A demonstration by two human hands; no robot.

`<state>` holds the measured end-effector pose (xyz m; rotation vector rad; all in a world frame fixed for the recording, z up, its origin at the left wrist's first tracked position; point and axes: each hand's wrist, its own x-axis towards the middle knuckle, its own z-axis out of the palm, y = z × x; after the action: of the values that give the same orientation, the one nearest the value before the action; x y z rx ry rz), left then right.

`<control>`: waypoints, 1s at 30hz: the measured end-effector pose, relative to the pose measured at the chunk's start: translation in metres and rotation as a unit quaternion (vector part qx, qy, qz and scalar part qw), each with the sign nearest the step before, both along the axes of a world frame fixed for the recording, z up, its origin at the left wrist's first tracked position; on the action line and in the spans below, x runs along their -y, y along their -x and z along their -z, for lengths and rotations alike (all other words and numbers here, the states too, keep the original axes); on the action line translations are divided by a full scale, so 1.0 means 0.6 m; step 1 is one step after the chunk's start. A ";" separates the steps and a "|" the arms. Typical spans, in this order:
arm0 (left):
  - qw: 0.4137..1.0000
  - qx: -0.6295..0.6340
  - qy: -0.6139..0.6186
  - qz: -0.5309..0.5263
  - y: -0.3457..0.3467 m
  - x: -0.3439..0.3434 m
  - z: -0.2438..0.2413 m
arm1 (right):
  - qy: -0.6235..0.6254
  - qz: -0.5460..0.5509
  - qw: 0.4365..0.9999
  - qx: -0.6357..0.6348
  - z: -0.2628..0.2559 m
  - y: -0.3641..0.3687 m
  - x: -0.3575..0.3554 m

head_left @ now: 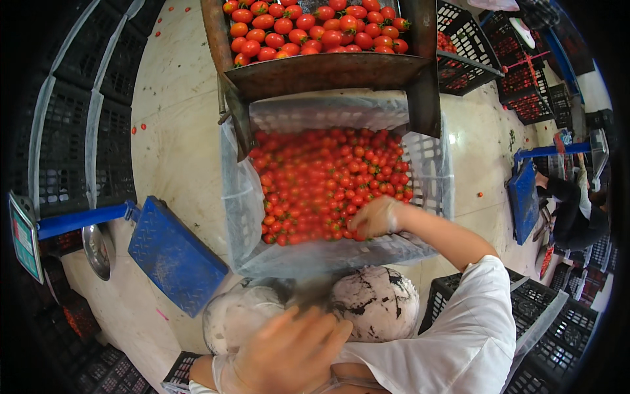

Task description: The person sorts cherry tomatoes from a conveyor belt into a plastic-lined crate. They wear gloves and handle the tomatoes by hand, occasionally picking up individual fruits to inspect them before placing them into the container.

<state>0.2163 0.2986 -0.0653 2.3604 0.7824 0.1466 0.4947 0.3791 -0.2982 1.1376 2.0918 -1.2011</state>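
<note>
A lined plastic crate (428,172) stands on the floor in front of me, holding many small red cherry tomatoes (364,167), part of them blurred. My right hand (376,216), in a thin translucent glove, rests among the tomatoes at the crate's near right. Its fingertips are partly hidden, so whether it grips any is unclear. My left hand (290,344) is raised close to the camera, above my lap and blurred. Its fingers look apart, with nothing visible in them. Over the crate's far side, a rusty metal chute (325,74) holds more tomatoes (305,22).
A blue platform scale (177,256) stands at left, beside a metal bowl (97,251). Black crates (64,143) line the left side; others (467,49) stand at right. Another person (578,212) is by a second blue scale (522,202). Loose tomatoes (480,195) dot the floor.
</note>
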 end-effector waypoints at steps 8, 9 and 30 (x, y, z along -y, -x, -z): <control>0.997 0.069 -0.016 0.001 0.001 0.001 -0.003 | -0.243 0.350 0.861 0.277 0.143 -0.119 -0.081; 0.997 0.074 -0.013 -0.003 0.001 0.004 -0.004 | -0.249 0.359 0.855 0.279 0.152 -0.122 -0.079; 0.991 0.122 -0.042 -0.030 0.029 0.043 0.000 | -0.152 0.320 0.922 -0.158 -0.033 -0.105 0.006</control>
<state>0.1991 0.2726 -0.0653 2.3401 0.7399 0.4926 0.5579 0.3755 -0.2785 2.0008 2.2735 -1.4452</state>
